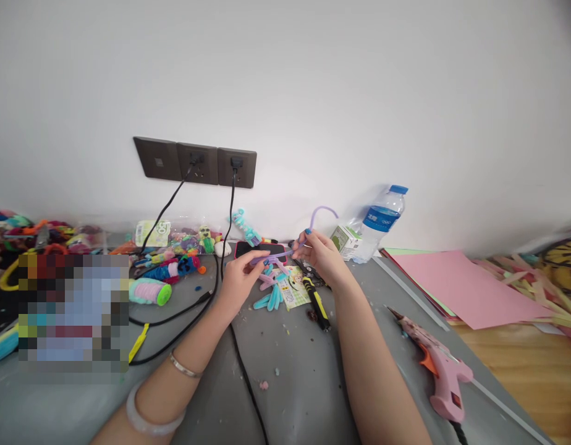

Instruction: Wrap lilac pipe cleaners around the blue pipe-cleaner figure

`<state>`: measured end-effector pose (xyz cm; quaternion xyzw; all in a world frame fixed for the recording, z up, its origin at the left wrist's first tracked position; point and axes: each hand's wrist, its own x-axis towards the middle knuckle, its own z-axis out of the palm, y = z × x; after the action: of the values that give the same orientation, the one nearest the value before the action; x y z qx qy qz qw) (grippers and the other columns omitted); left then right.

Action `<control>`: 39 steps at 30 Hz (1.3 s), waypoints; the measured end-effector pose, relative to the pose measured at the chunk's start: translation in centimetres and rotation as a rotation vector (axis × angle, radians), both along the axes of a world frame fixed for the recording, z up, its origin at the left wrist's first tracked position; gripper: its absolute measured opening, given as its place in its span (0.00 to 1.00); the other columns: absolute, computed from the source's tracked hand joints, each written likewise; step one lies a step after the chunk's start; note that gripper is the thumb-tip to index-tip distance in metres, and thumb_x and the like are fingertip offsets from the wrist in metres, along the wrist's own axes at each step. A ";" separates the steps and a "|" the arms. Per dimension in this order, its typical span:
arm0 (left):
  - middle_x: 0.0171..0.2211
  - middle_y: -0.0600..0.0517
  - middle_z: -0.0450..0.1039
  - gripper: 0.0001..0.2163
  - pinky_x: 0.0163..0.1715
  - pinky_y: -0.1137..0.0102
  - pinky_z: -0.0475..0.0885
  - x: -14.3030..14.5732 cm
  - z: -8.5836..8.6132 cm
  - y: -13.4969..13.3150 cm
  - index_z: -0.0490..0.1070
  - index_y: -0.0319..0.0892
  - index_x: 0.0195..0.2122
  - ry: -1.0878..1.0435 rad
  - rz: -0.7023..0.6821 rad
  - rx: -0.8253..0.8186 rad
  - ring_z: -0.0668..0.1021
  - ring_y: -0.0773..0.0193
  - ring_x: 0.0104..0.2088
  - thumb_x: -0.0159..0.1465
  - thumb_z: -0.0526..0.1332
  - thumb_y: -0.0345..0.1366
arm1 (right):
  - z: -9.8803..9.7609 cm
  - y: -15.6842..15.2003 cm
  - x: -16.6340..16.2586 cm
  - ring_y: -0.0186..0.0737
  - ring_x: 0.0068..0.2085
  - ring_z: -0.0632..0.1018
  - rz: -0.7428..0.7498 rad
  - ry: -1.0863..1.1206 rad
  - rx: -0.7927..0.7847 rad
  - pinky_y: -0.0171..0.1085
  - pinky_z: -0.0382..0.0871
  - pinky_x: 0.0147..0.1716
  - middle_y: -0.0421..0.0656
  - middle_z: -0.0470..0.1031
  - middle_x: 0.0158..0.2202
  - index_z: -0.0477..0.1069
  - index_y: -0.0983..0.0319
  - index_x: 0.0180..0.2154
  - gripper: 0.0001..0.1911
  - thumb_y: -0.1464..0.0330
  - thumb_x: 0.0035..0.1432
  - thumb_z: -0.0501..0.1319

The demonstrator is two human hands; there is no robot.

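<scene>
My left hand (241, 275) pinches one end of a purple pipe cleaner (279, 254) above the grey table. My right hand (320, 253) grips the same pipe cleaner further along, and its free end curls up in an arc (323, 213) toward the wall. Both hands hover over a phone in a pink case (255, 248). Cut blue and pink pipe cleaner pieces (270, 295) and a small printed card (295, 290) lie just below my hands.
A yellow-and-black handled tool (317, 301) lies by my right wrist. A pink glue gun (436, 364) rests at the right, near pink paper sheets (466, 284). A water bottle (380, 222) and small carton (345, 240) stand by the wall. Black cables (193, 309) run from wall sockets (197, 162). Colourful craft clutter (169, 259) fills the left.
</scene>
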<state>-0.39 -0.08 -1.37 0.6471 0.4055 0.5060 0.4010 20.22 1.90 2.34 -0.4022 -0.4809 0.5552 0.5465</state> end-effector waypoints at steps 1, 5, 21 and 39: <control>0.35 0.49 0.80 0.12 0.26 0.74 0.72 0.0 0.0 0.0 0.77 0.42 0.44 0.006 0.007 0.006 0.82 0.61 0.33 0.62 0.59 0.36 | 0.0 0.0 0.0 0.32 0.25 0.76 0.004 0.000 0.003 0.34 0.71 0.32 0.39 0.74 0.27 0.67 0.61 0.28 0.20 0.51 0.52 0.66; 0.34 0.48 0.81 0.12 0.23 0.74 0.70 0.0 0.0 0.0 0.77 0.40 0.44 0.023 0.027 0.025 0.81 0.61 0.31 0.62 0.59 0.36 | 0.2 -0.1 -0.3 0.32 0.26 0.75 0.012 -0.010 0.015 0.34 0.71 0.32 0.40 0.75 0.29 0.69 0.61 0.30 0.19 0.52 0.52 0.66; 0.40 0.48 0.79 0.10 0.33 0.71 0.75 0.0 0.2 -0.1 0.74 0.42 0.43 0.035 -0.013 0.038 0.82 0.61 0.35 0.62 0.59 0.36 | 0.8 -1.1 -1.1 0.33 0.29 0.71 0.233 -0.353 0.077 0.32 0.65 0.31 0.40 0.73 0.28 0.73 0.63 0.33 0.13 0.60 0.53 0.67; 0.38 0.48 0.82 0.13 0.31 0.70 0.74 -0.1 -0.3 0.0 0.79 0.42 0.45 0.093 0.008 0.074 0.81 0.61 0.30 0.62 0.61 0.37 | 0.7 -1.1 -0.5 0.32 0.28 0.72 0.257 -0.333 0.036 0.32 0.64 0.31 0.39 0.73 0.26 0.74 0.63 0.34 0.13 0.60 0.53 0.68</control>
<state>-0.49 -0.08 -1.68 0.6826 0.4072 0.4916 0.3557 19.71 0.85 3.00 -0.4138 -0.6219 0.5374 0.3913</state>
